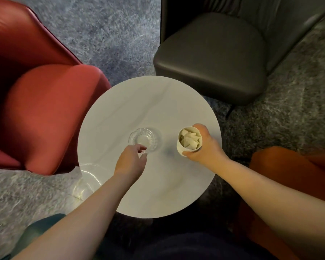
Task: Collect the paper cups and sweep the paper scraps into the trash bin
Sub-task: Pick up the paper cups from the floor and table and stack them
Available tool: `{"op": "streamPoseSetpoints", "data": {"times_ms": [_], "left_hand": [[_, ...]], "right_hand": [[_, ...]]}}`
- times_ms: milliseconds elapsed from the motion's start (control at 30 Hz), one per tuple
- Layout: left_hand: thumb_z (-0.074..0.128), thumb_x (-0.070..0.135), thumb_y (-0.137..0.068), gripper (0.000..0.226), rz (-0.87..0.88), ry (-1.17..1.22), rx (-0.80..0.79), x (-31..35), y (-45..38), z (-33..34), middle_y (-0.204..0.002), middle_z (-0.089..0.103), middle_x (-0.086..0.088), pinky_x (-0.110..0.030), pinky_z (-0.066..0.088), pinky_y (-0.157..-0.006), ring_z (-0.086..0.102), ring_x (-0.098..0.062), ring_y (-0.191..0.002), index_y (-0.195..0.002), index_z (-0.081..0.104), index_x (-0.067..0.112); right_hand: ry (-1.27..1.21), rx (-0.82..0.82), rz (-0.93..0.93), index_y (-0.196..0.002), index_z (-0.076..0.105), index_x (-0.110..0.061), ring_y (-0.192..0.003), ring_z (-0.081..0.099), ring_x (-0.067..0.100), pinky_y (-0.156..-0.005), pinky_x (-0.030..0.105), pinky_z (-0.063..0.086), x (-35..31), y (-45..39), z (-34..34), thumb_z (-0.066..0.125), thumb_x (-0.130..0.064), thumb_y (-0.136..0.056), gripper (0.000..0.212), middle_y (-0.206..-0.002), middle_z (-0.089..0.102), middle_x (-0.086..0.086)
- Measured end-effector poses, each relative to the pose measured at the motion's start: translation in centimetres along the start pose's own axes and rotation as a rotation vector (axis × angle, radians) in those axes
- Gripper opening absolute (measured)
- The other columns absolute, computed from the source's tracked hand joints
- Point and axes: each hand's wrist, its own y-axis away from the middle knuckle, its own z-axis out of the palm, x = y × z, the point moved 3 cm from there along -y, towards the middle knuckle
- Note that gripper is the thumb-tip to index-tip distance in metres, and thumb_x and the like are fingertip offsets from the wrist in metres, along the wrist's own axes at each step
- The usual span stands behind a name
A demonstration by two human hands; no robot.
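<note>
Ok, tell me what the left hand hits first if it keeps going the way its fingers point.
The left hand points up and slightly right, at the clear glass dish on the round table. Its fingertips are already at the dish's near rim; whether they touch is unclear.

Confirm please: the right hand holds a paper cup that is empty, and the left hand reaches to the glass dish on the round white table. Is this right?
Not quite. In the head view, the paper cup in the right hand is not empty: crumpled paper scraps fill it. The rest holds: the left hand reaches to the glass dish on the round white table.
</note>
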Motion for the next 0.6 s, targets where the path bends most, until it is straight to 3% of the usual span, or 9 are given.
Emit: {"op": "streamPoseSetpoints", "data": {"times_ms": [67,133,333,600], "left_hand": [[0.057,0.027,-0.093,0.032,0.041,-0.105,-0.015,0.1,0.1,-0.8,-0.122,0.057,-0.001,-0.033,0.045,-0.09,0.057,-0.02,-0.108,-0.125,0.059,0.022],[0.056,0.031,-0.094,0.039,0.072,-0.211,-0.021,0.5,0.3,-1.6,-0.129,0.054,-0.002,-0.036,0.043,-0.098,0.049,-0.023,-0.121,-0.132,0.053,0.022],[0.049,0.039,-0.095,0.045,0.066,-0.407,0.027,3.1,0.2,-2.3,-0.134,0.049,0.0,-0.038,0.042,-0.095,0.041,-0.025,-0.124,-0.138,0.044,0.025],[0.045,0.042,-0.097,0.047,-0.087,-0.411,0.1,9.5,-4.1,-0.2,-0.144,0.042,0.002,-0.036,0.037,-0.103,0.035,-0.023,-0.131,-0.141,0.039,0.026]], "right_hand": [[0.01,0.015,-0.005,-0.123,0.026,-0.046,-0.101,0.057,0.015,-0.079,0.033,0.055,-0.7,0.0,-0.5,0.086,-0.035,-0.061,0.086,-0.112,0.053,-0.01],[0.026,0.041,-0.019,-0.124,0.026,-0.045,-0.101,0.057,0.014,-0.082,0.033,0.054,-1.4,0.0,-1.1,0.086,-0.038,-0.061,0.087,-0.112,0.052,-0.013],[0.021,0.012,-0.06,-0.129,0.029,-0.038,-0.104,0.057,0.017,-0.087,0.036,0.054,-2.7,-2.1,-3.5,0.085,-0.04,-0.062,0.087,-0.117,0.054,-0.007],[0.14,-0.211,-0.236,-0.133,0.03,-0.031,-0.1,0.051,0.008,-0.081,0.019,0.043,-3.1,-10.4,-10.4,0.084,-0.041,-0.066,0.086,-0.12,0.053,-0.008]]}}
